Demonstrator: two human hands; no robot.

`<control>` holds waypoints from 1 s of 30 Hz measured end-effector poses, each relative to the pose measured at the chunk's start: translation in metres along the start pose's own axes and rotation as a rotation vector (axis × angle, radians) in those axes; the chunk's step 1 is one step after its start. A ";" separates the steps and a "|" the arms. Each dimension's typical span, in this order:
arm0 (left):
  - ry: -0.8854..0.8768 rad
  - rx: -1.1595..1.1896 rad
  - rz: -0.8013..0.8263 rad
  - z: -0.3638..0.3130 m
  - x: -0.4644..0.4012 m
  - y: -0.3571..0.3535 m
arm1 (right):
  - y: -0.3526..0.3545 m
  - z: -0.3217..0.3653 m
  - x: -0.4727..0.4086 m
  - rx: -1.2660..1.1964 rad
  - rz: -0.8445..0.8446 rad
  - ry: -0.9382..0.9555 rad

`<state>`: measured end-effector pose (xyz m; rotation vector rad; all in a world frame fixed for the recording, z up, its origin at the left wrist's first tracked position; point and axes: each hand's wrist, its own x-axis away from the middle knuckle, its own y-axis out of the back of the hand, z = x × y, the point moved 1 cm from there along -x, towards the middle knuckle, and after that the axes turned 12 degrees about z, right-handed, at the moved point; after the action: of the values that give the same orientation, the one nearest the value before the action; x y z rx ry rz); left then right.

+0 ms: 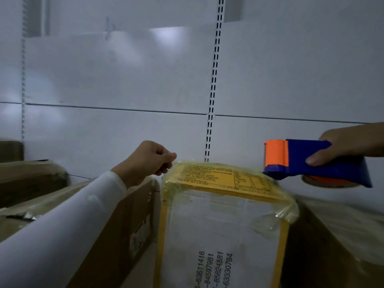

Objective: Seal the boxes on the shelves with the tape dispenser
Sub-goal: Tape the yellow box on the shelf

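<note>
The right hand [351,146] was closed in a full grip around the blue-and-orange tape dispenser [315,163], held in the air just right of the far edge of the yellow box [224,204]. The left hand [145,161] pinched thumb and forefinger together at that box's far left corner, apparently on the clear tape [276,215] wrapped over it. Brown boxes [116,225] stood close on both sides, with open room only above, before the white back panel [145,80].
</note>
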<state>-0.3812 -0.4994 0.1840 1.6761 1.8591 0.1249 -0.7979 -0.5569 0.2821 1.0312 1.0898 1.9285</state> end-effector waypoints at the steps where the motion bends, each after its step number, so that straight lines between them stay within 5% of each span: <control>1: 0.014 0.005 0.003 0.005 0.001 -0.003 | -0.001 -0.004 -0.005 0.003 0.007 -0.002; 14: 0.129 -0.096 -0.054 0.020 0.007 -0.007 | -0.010 -0.025 -0.021 -0.046 0.012 -0.016; 18: -0.114 -0.315 -0.158 0.020 0.006 -0.006 | -0.013 -0.023 -0.019 -0.024 -0.015 -0.016; 22: -0.262 -0.441 0.004 0.006 0.006 -0.008 | -0.017 -0.020 -0.012 -0.031 -0.022 -0.001; 30: -0.080 -0.161 0.245 -0.001 0.010 -0.004 | -0.031 -0.009 0.003 -0.058 -0.031 0.064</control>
<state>-0.3852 -0.4906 0.1792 1.7621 1.5375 0.2958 -0.8016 -0.5444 0.2521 0.9221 1.0727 1.9687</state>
